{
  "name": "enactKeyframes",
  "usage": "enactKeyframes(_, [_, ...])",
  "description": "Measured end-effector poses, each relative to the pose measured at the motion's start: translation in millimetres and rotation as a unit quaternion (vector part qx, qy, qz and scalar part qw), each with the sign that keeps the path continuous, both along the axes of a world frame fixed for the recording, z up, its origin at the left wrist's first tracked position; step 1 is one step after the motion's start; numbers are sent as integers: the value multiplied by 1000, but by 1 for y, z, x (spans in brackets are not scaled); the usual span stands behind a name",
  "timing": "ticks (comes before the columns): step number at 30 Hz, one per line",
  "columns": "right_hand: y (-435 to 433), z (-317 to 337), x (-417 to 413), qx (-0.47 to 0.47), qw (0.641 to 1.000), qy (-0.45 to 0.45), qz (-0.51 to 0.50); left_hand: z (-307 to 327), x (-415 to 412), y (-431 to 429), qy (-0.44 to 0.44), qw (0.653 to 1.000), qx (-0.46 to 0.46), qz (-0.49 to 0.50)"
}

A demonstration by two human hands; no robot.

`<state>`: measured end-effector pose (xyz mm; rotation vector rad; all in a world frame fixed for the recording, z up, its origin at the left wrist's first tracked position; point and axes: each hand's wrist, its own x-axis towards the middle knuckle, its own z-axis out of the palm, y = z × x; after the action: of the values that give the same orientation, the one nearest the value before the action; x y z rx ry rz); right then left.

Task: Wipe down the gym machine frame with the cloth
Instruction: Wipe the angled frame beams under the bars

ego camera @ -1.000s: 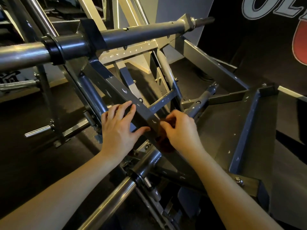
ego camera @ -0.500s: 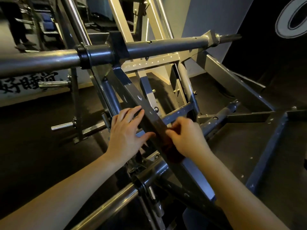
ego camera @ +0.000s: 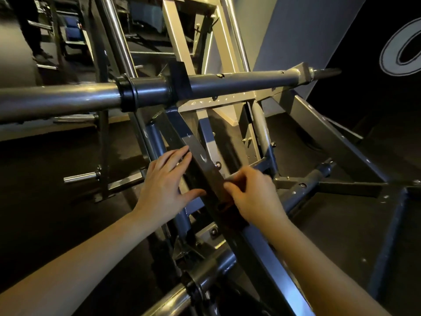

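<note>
A dark grey diagonal beam (ego camera: pixel 200 156) of the gym machine frame runs from upper left to lower right through the middle of the view. My right hand (ego camera: pixel 255 195) grips a dark reddish-brown cloth (ego camera: pixel 227 207) and presses it against the beam's right side; most of the cloth is hidden under the hand. My left hand (ego camera: pixel 166 183) rests on the beam's left face, fingers straight, thumb stretched toward the cloth.
A thick horizontal bar (ego camera: pixel 205 85) crosses above the hands. A chrome bar (ego camera: pixel 168 299) sticks out below them. Cross tubes (ego camera: pixel 305 183) and a slanted rail (ego camera: pixel 330 137) lie to the right over dark floor (ego camera: pixel 57 201). A weight peg (ego camera: pixel 79 177) juts at left.
The view has tilted upward and moved closer. Both hands have slid a little up the diagonal beam, the right one carrying the cloth along it.
</note>
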<state>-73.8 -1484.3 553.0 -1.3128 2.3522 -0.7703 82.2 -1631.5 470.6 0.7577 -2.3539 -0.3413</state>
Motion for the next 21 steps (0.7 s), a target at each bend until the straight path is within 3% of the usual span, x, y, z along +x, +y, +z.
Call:
enactKeyframes(4, [28, -2, -2, 48, 998, 26, 11, -2, -2, -9, 17, 1000, -11, -11])
enactKeyframes(11, [-105, 4, 4, -96, 994, 47, 8, -5, 0, -15, 26, 999, -22, -33])
enactKeyframes(17, [-19, -6, 4, -36, 999, 1, 28, 5, 4, -42, 20, 1000, -24, 5])
enactKeyframes(21, [-67, 3, 4, -55, 997, 30, 34, -3, 5, -47, -25, 999, -8, -22])
